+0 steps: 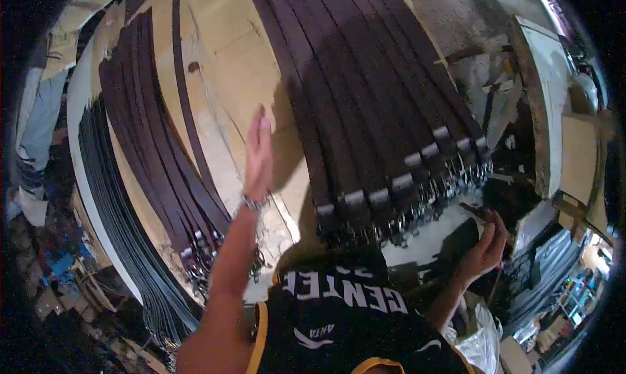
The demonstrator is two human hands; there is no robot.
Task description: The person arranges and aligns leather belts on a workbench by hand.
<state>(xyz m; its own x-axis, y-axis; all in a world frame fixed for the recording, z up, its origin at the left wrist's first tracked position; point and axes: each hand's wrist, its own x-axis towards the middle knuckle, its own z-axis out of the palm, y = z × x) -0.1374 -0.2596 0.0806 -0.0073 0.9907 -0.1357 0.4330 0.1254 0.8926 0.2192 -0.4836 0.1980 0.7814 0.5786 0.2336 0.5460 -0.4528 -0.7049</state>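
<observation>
My left hand (259,159) is over the cardboard-covered table (218,41), fingers stretched out and holding nothing. To its right lies a wide row of dark brown belts (365,80), side by side, with metal buckles (417,204) bunched at their near ends. A narrower bundle of brown belts (147,106) and one single belt (184,87) lie to its left. Low on the right, beyond the buckles, my right hand (486,247) pinches a small dark thin object (473,209). Its exact kind is too blurred to tell.
Thin black straps (117,204) run along the table's left edge. A light board (544,93) and a cardboard box (580,155) stand on the right. Clear plastic wrap (479,335) lies near my right side. Mixed clutter (72,296) covers the floor at lower left.
</observation>
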